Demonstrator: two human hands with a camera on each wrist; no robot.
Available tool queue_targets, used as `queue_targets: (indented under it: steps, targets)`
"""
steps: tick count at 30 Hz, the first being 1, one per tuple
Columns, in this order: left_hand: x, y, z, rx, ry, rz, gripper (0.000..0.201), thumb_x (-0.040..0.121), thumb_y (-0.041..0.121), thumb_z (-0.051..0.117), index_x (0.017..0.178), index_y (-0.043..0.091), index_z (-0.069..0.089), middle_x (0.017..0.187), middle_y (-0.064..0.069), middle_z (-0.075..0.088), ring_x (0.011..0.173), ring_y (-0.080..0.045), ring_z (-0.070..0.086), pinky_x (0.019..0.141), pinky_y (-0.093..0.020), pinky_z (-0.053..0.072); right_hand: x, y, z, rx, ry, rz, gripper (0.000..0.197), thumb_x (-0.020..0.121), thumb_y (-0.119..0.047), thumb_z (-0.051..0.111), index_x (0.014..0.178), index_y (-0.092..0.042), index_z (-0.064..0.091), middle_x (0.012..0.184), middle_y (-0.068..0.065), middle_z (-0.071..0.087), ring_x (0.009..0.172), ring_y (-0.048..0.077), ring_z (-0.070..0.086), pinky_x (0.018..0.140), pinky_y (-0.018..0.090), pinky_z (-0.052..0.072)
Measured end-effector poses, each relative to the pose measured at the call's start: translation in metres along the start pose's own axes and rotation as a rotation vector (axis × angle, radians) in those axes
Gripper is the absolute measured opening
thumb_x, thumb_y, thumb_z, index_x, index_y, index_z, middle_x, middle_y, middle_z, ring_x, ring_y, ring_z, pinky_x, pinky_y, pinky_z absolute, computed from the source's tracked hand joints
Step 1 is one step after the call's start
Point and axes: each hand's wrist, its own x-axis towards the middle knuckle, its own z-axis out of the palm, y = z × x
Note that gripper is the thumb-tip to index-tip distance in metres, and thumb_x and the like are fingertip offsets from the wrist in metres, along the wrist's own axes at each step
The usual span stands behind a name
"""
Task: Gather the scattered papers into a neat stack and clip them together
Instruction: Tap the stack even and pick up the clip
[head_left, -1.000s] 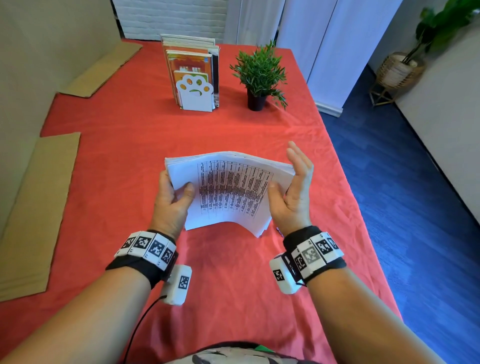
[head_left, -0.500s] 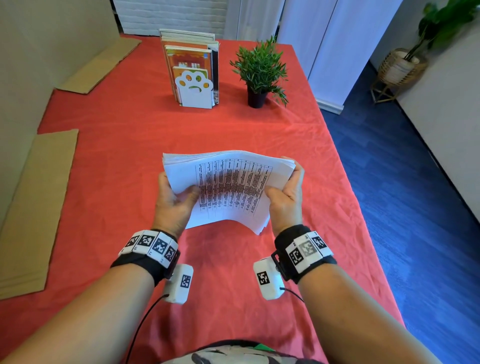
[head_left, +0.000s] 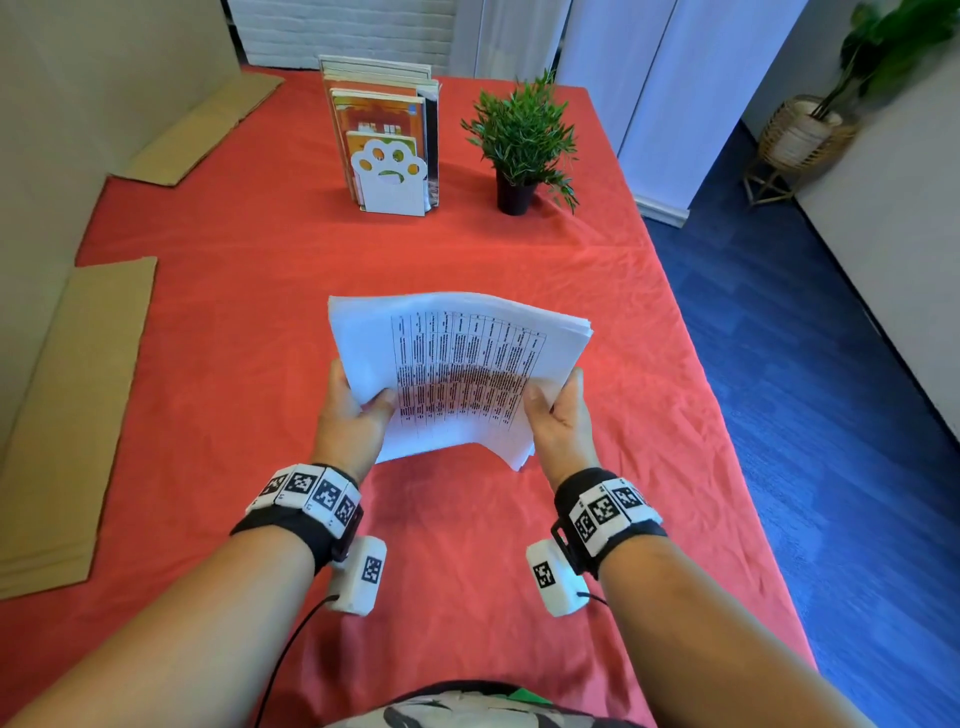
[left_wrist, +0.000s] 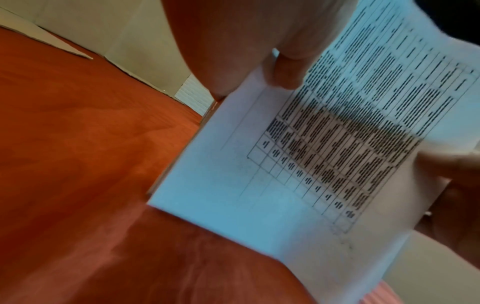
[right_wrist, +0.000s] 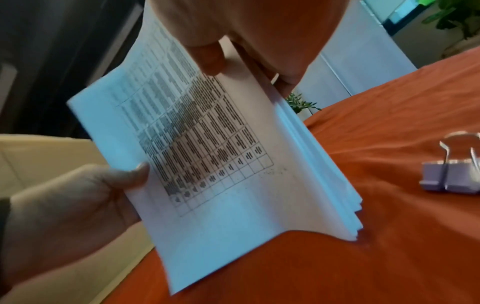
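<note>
Head view: a stack of white printed papers (head_left: 457, 364), the top sheet bearing a black-ruled table of text, held on edge over the red cloth-covered table (head_left: 249, 322), its lower right corner touching the cloth. The left hand (head_left: 349, 415) grips the left edge of the stack, thumb curled over the printed face, the other fingers hidden behind the sheets. The right hand (head_left: 558, 415) grips the right edge likewise, thumb on the front and fingers curled behind. The sheet edges at the right are slightly staggered.

Right wrist view: a white metal binder clip (right_wrist: 451, 174) with silver wire handles lies on the cloth, to the right of the stack and apart from it.

Far side of the table: a white paw-shaped bookend (head_left: 389, 176) holding upright books; just right of it, a small green potted plant (head_left: 519, 140) in a black pot. Flat brown cardboard sheets (head_left: 67, 415) lie along the left edge.
</note>
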Motion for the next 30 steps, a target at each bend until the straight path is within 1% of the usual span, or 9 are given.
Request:
queue_targets:
  steps: [5,11,13,15,19,22,24,26,30]
  targets:
    - [0.004,0.003,0.001,0.189,-0.047,-0.136,0.031,0.088,0.006,0.058,0.110,0.023,0.044,0.108,-0.002,0.062,0.098,-0.022,0.059,0.090,-0.038,0.047,0.008,0.007,-0.008,-0.192,0.039,-0.008,0.014,0.090,-0.017,0.050,0.087,-0.019,0.037,0.079,-0.006,0.054,0.075,0.018,0.055,0.071,0.048,0.052]
    - [-0.027,-0.041,0.003,0.292,-0.191,-0.565,0.056,0.083,0.008,0.064,0.131,0.012,0.034,0.132,-0.014,0.054,0.114,-0.032,0.056,0.103,-0.050,0.043,-0.009,0.047,-0.017,-0.342,-0.095,0.361,0.017,0.091,-0.009,0.048,0.108,-0.012,0.050,0.104,0.010,0.063,0.098,0.030,0.063,0.089,0.050,0.053]
    - [-0.036,-0.045,0.006,0.450,-0.156,-0.522,0.080,0.081,0.004,0.063,0.145,0.014,0.017,0.149,-0.013,0.034,0.133,-0.033,0.038,0.112,-0.045,0.030,-0.018,0.061,-0.018,-0.383,-0.131,0.410,0.018,0.091,-0.009,0.047,0.109,-0.007,0.049,0.107,0.015,0.062,0.098,0.032,0.063,0.087,0.049,0.054]
    - [-0.034,-0.039,0.007,0.732,-0.120,-0.317,0.088,0.084,0.009,0.058,0.151,0.020,0.002,0.159,-0.004,0.009,0.146,-0.030,0.012,0.118,-0.049,0.015,-0.025,0.072,-0.018,-0.389,-0.161,0.451,0.016,0.091,-0.009,0.047,0.107,-0.008,0.050,0.106,0.016,0.062,0.097,0.033,0.063,0.087,0.048,0.054]
    - [-0.005,-0.035,0.017,0.953,-0.399,-0.014,0.058,0.099,0.032,0.034,0.150,0.032,0.006,0.160,0.011,0.004,0.148,-0.023,-0.006,0.115,-0.061,0.000,-0.035,0.080,-0.016,-0.343,-0.207,0.506,0.022,0.091,-0.008,0.048,0.113,-0.012,0.052,0.108,0.012,0.065,0.100,0.027,0.064,0.091,0.044,0.053]
    - [0.017,-0.041,0.022,1.101,-0.595,-0.037,0.040,0.100,0.039,0.026,0.139,0.035,0.035,0.144,0.012,0.041,0.144,-0.022,0.016,0.108,-0.068,0.002,-0.040,0.084,-0.016,-0.311,-0.201,0.504,0.021,0.092,-0.007,0.048,0.113,-0.009,0.051,0.112,0.016,0.064,0.100,0.028,0.062,0.085,0.036,0.049]
    - [0.025,-0.047,0.022,1.107,-0.688,-0.066,0.029,0.101,0.037,0.028,0.108,0.024,0.053,0.104,0.008,0.060,0.112,-0.022,0.047,0.103,-0.057,0.029,-0.042,0.087,-0.018,-0.322,-0.223,0.500,0.020,0.092,-0.009,0.048,0.112,-0.009,0.051,0.112,0.014,0.064,0.102,0.029,0.062,0.084,0.036,0.049]
    - [0.029,-0.055,0.022,1.098,-0.699,-0.021,0.027,0.100,0.034,0.031,0.079,0.024,0.044,0.074,0.006,0.049,0.082,-0.022,0.052,0.078,-0.038,0.041,-0.041,0.086,-0.021,-0.370,-0.236,0.474,0.019,0.093,-0.013,0.049,0.111,-0.011,0.054,0.107,0.009,0.064,0.099,0.027,0.062,0.082,0.033,0.048]
    - [0.029,-0.061,0.023,1.123,-0.592,-0.049,0.026,0.101,0.031,0.035,0.078,0.025,0.046,0.078,0.007,0.050,0.085,-0.021,0.052,0.090,-0.045,0.034,-0.024,0.082,-0.035,-0.734,0.114,0.191,0.020,0.092,-0.021,0.053,0.108,-0.014,0.063,0.106,0.007,0.058,0.098,0.027,0.057,0.084,0.035,0.045]
